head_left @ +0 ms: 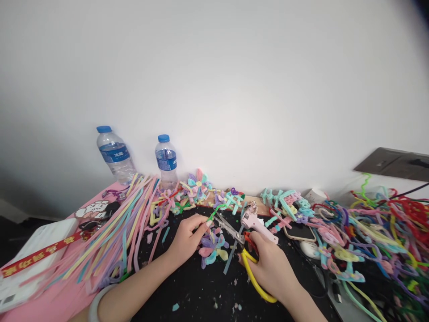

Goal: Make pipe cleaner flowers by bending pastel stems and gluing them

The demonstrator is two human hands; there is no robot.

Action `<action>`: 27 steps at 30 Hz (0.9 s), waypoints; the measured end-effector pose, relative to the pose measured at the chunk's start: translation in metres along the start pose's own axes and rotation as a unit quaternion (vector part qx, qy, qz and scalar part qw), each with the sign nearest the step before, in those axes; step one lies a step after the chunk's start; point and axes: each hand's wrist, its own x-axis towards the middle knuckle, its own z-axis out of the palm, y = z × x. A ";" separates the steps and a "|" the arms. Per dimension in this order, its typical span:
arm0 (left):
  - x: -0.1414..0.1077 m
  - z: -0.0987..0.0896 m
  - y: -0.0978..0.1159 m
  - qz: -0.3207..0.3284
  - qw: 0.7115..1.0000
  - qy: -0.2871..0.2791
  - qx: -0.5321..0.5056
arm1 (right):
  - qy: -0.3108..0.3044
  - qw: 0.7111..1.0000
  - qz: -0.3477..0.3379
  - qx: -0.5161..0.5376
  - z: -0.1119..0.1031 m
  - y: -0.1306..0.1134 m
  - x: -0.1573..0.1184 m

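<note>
Gripping the yellow-handled scissors point(238, 237) above the black work surface point(201, 295), my right hand point(273, 268) is curled closed around the handles, and the blades appear slightly parted. My left hand point(187, 237) is nearly closed, pinching a thin green piece point(212, 216) between thumb and fingertips, its palm turned out of view. Caution: the blade tips point toward my left fingertips, so a slip of the right wrist could nick the skin. A loose pinch could let the fuzzy piece bend or turn, causing a crooked cut. The multicoloured flower point(213, 248) lies between my hands, just below the blades; lowering the scissors could snag its petals. The green piece sits at the left fingertips, ahead of the flower and beside the blade tips. Beyond my right fingers lies a pale pink glue gun point(258, 224); I cannot tell whether it is hot, and a forward nudge could shift it. Farther out, two blue-capped bottles, one tilted point(115, 154) and one upright point(166, 161), are positioned near the wall point(234, 89).
</note>
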 end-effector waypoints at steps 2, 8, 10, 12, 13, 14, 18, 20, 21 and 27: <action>0.001 0.000 0.000 -0.002 1.000 0.015 0.002 | 0.001 1.000 0.001 -0.002 0.000 -0.001 -0.001; 0.002 0.000 -0.002 -0.007 0.999 0.044 0.007 | -0.004 1.000 0.003 0.003 -0.002 -0.001 -0.001; 0.001 0.001 -0.003 0.015 0.999 0.024 0.022 | -0.005 1.000 -0.003 0.006 -0.001 -0.002 -0.001; -0.001 0.002 -0.003 0.037 0.998 0.008 0.045 | -0.004 1.000 -0.010 0.007 0.000 -0.004 -0.002; -0.002 0.003 -0.004 0.047 0.997 0.003 0.057 | -0.002 1.000 -0.013 0.008 0.000 -0.005 -0.003; -0.002 0.004 -0.004 0.055 0.996 -0.003 0.067 | -0.001 1.000 -0.016 0.007 0.001 -0.006 -0.003; -0.003 0.005 -0.005 0.076 0.994 -0.015 0.082 | 0.001 1.000 -0.025 0.003 0.003 -0.008 -0.003; -0.002 0.005 -0.005 0.079 0.993 -0.018 0.082 | 0.000 1.000 -0.025 -0.004 0.004 -0.008 -0.003; -0.002 0.005 -0.005 0.078 0.993 -0.019 0.082 | 0.000 1.000 -0.025 -0.008 0.004 -0.008 -0.003; -0.001 0.004 -0.004 0.076 0.993 -0.027 0.086 | -0.006 0.999 -0.031 -0.016 0.005 -0.007 -0.003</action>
